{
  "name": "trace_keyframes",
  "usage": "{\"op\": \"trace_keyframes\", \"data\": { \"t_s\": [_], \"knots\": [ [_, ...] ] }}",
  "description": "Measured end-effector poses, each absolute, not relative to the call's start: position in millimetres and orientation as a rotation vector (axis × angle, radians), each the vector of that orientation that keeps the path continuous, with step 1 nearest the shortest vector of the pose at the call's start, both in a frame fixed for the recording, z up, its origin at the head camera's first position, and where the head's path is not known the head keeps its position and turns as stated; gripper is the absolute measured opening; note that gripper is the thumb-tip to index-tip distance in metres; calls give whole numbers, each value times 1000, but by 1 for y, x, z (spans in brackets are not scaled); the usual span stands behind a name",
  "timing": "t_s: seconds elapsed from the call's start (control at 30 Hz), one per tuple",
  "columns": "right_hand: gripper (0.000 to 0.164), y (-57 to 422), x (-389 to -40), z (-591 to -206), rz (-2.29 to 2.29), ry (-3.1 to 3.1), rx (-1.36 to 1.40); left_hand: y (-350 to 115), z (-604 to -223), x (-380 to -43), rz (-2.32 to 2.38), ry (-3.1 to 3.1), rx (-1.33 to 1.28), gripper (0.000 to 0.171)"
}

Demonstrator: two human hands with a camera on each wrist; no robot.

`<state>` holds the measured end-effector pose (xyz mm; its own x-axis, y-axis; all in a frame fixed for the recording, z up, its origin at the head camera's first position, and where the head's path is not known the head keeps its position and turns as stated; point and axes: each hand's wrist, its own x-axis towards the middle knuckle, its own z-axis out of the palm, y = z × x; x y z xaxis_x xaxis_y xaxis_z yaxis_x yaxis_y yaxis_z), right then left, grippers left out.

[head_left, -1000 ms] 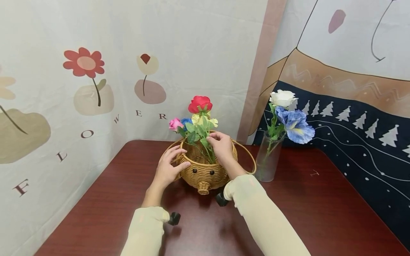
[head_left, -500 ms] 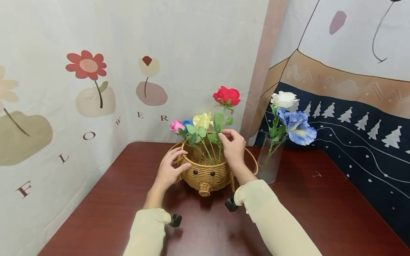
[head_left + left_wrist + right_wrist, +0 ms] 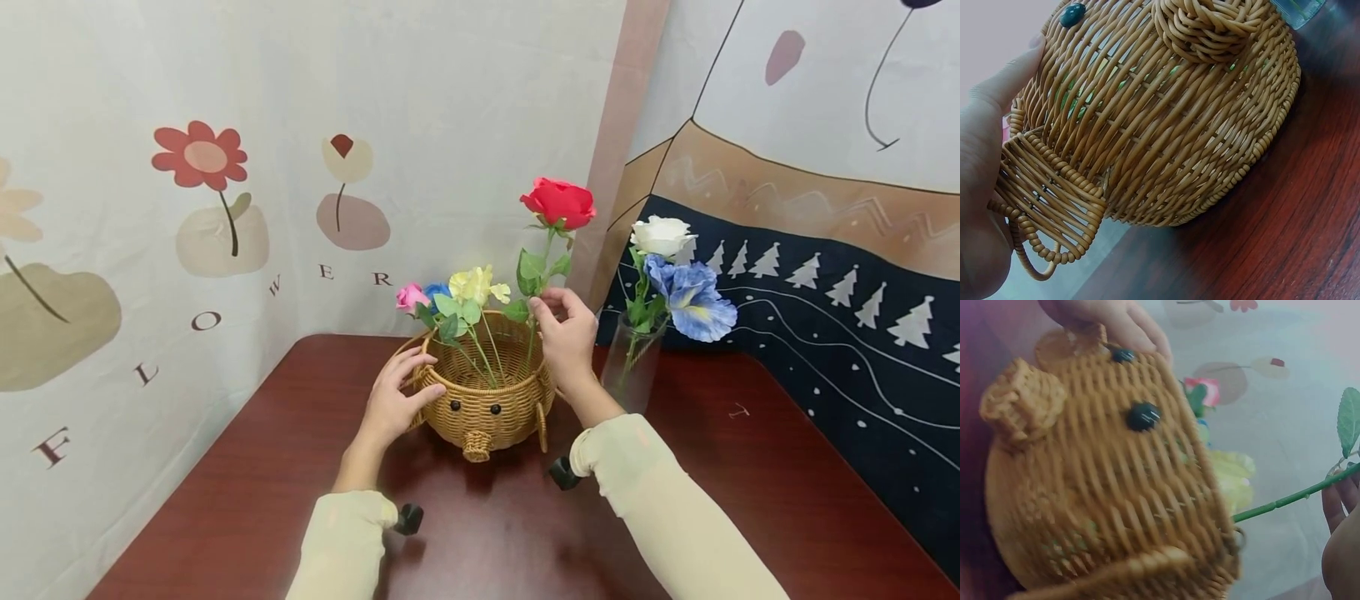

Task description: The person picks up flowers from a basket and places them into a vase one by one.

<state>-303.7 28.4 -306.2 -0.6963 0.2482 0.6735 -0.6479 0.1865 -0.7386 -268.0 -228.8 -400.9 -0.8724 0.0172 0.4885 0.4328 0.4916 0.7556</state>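
Observation:
A woven wicker basket (image 3: 457, 429) with black bead eyes and a round snout stands on the table. At its left rim, my left hand (image 3: 390, 392) holds it, with the thumb over the front edge; the left wrist view shows a wicker ear (image 3: 1054, 194) beside the palm. My right hand (image 3: 570, 342) pinches the leafy stem of an artificial red rose (image 3: 561, 204) above the right rim. In the right wrist view the green stem (image 3: 1285, 500) slants down behind the rim, its lower end hidden. A yellow flower (image 3: 471, 285), a pink rose (image 3: 411, 297) and a blue flower stay in the basket.
To the right, a clear vase (image 3: 630, 367) holds a white rose (image 3: 662, 236) and a blue iris (image 3: 693, 300). The dark red table (image 3: 255, 483) meets printed cloth walls at the back and right. One basket handle leans left, behind my left hand.
My right hand has moved up and right with the red rose, lifting its bloom well above the other flowers. My left hand keeps its place on the basket.

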Motion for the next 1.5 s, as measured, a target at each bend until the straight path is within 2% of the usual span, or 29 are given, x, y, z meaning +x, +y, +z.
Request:
{"op": "trace_keyframes", "data": {
  "t_s": [0.17,0.43,0.77,1.5],
  "knots": [
    [18,40,-306,-288,1605,-1680,377,-228,-402,-269,-1345,-2322,-366,41],
    [16,61,-285,-239,1562,-1571,369,-227,-402,-270,-1354,-2306,-386,42],
    [18,101,-319,-234,1480,-1590,388,-229,-401,-269,-1347,-2325,-377,42],
    [21,131,-320,-218,1181,-1681,255,-228,-401,-268,-1355,-2308,-383,40]
  ]
}}
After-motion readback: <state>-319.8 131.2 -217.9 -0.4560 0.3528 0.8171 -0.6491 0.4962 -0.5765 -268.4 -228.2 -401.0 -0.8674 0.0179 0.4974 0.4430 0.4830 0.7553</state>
